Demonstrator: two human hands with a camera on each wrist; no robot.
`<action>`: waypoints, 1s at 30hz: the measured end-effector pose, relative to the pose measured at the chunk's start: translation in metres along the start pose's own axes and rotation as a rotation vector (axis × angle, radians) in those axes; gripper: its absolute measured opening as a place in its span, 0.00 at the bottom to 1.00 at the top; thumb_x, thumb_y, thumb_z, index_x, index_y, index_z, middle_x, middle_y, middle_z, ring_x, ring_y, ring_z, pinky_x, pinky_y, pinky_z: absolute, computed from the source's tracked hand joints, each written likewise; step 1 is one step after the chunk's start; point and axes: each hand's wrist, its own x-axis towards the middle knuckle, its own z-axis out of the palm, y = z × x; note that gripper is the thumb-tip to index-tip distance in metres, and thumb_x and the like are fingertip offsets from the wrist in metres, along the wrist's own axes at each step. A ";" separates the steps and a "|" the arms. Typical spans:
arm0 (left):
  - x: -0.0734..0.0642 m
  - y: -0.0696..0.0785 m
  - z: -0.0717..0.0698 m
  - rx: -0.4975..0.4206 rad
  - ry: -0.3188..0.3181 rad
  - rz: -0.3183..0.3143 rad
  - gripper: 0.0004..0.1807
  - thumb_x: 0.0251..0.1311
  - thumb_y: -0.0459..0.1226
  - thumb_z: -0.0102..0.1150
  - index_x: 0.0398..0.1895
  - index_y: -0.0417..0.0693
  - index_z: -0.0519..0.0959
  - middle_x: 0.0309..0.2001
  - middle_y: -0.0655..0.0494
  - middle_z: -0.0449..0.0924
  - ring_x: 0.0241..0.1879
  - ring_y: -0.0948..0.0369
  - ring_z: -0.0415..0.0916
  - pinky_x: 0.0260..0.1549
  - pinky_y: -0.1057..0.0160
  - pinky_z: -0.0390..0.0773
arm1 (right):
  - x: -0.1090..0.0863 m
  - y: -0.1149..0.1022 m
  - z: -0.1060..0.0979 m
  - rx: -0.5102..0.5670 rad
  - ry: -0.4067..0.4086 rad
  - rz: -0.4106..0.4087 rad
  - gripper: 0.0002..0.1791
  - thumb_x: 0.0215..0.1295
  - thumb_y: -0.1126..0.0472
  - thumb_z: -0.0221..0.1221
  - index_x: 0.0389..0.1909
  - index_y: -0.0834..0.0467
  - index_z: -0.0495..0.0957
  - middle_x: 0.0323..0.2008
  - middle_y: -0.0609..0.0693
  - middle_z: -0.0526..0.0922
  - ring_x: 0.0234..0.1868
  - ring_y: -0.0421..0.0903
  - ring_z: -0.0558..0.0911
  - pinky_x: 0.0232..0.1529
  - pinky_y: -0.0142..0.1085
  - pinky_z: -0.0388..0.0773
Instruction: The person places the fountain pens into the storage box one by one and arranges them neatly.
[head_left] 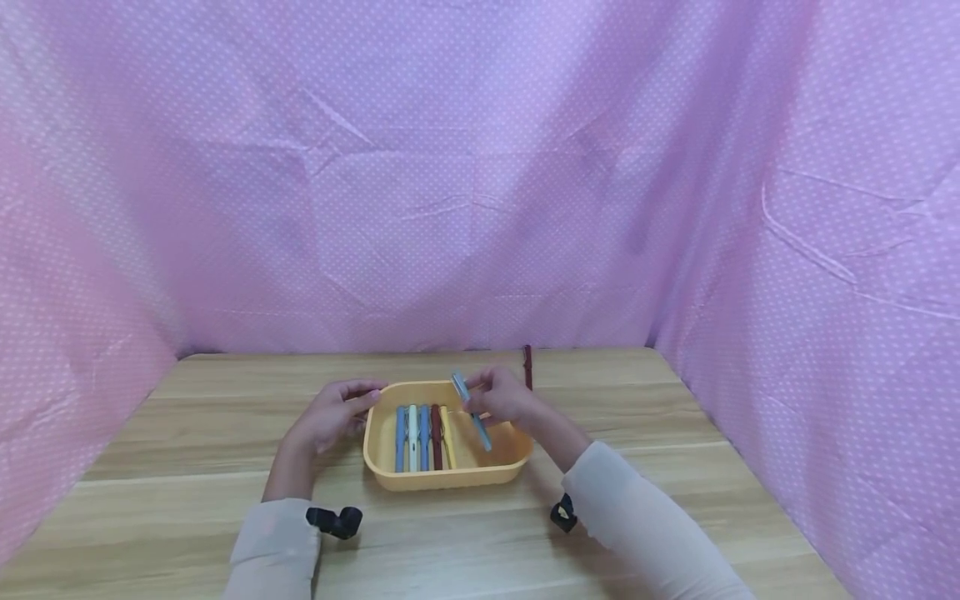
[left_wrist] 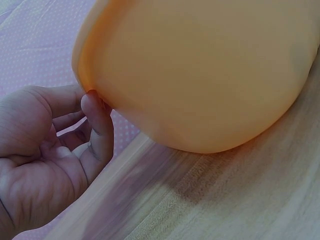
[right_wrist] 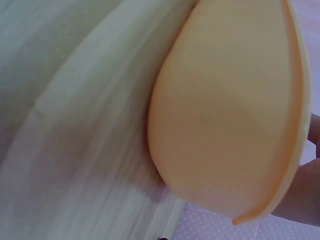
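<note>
A yellow plastic box (head_left: 450,480) sits on the table. Inside its left half, several pens lie side by side: two blue ones, a pale green one (head_left: 412,437), a dark red one (head_left: 437,437) and a yellow one (head_left: 447,437). My left hand (head_left: 330,417) pinches the box's left rim between thumb and fingers, as the left wrist view also shows. Over the right half, my right hand (head_left: 504,395) holds a light blue pen (head_left: 480,429) at a tilt. In the right wrist view the box wall hides most of that hand and the pen.
Behind the right hand, another dark red pen (head_left: 528,367) lies near the back edge of the wooden table (head_left: 450,542). Pink dotted cloth (head_left: 420,208) hangs behind the table and along both sides. Each sleeve has a black wrist camera (head_left: 334,522) by it.
</note>
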 end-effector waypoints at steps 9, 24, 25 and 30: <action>-0.001 0.000 0.000 -0.009 0.000 -0.004 0.23 0.77 0.37 0.54 0.68 0.32 0.71 0.61 0.35 0.75 0.45 0.56 0.79 0.38 0.63 0.84 | 0.000 0.009 0.009 -0.014 0.001 0.018 0.20 0.64 0.73 0.64 0.57 0.69 0.76 0.43 0.61 0.82 0.48 0.62 0.84 0.46 0.48 0.86; 0.000 -0.001 0.000 -0.007 0.005 -0.013 0.24 0.76 0.38 0.55 0.68 0.33 0.71 0.59 0.35 0.76 0.43 0.57 0.79 0.38 0.62 0.84 | -0.001 0.016 0.019 -0.117 0.053 0.048 0.18 0.62 0.71 0.65 0.54 0.64 0.80 0.37 0.55 0.82 0.32 0.47 0.83 0.38 0.43 0.87; 0.000 -0.001 0.000 -0.009 0.007 -0.014 0.24 0.76 0.38 0.55 0.68 0.33 0.72 0.60 0.35 0.76 0.43 0.57 0.79 0.38 0.63 0.84 | -0.001 0.016 0.020 -0.122 0.057 0.049 0.18 0.62 0.71 0.65 0.54 0.64 0.80 0.36 0.55 0.82 0.31 0.46 0.82 0.37 0.42 0.87; 0.001 0.000 0.000 -0.001 0.005 -0.010 0.24 0.76 0.39 0.55 0.68 0.33 0.71 0.61 0.35 0.76 0.44 0.57 0.79 0.40 0.62 0.84 | 0.000 0.019 0.022 -0.139 0.075 0.060 0.18 0.61 0.71 0.67 0.53 0.66 0.80 0.35 0.55 0.83 0.29 0.46 0.81 0.33 0.40 0.86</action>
